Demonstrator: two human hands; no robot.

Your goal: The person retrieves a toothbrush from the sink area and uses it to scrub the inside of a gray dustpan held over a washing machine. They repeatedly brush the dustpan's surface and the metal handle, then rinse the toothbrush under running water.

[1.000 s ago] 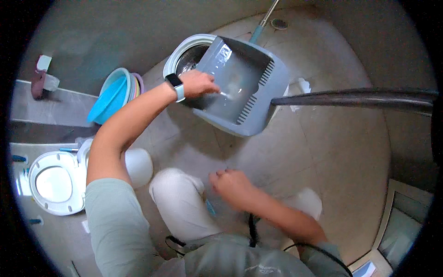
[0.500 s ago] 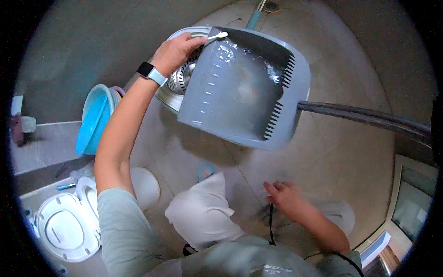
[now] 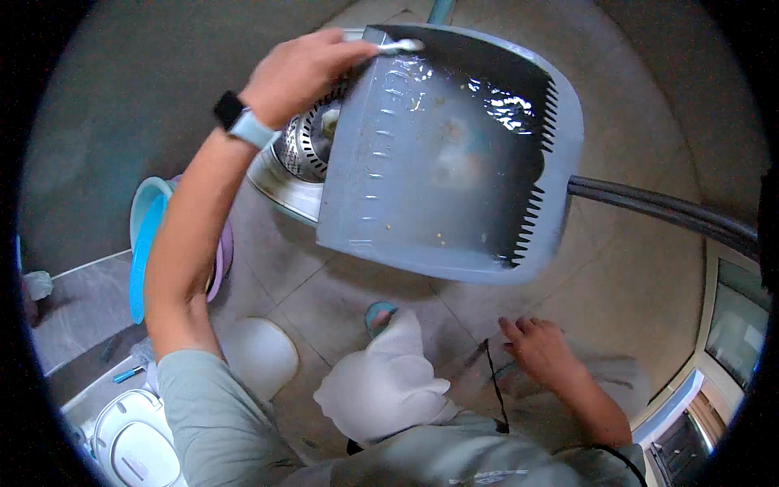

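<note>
In my left hand point(image 3: 304, 69) is a small white brush point(image 3: 402, 46), its rounded end over the upper left corner of a grey dustpan point(image 3: 353, 195). My fingers close round its other end. Cloudy water with small bits in it fills the dustpan, and light glints off its surface. A dark handle point(image 3: 665, 207) runs from the pan's toothed side to the right. My right hand point(image 3: 535, 345) hangs lower right, its fingers loosely apart, holding nothing that shows. Under the dustpan's left side a bucket with a slotted metal basket point(image 3: 304, 150) partly shows.
Teal and pink basins point(image 3: 146, 252) lean at the left, partly behind my left arm. A round white container point(image 3: 260, 357) and a toilet with its white lid point(image 3: 142, 446) are lower left. A teal pole point(image 3: 441, 10) lies at the top. A pale-framed glass panel point(image 3: 734, 312) is at the right.
The dustpan now appears larger and further right in view. My left hand with the brush has shifted slightly up along its corner. My right hand has moved a little to the right.
</note>
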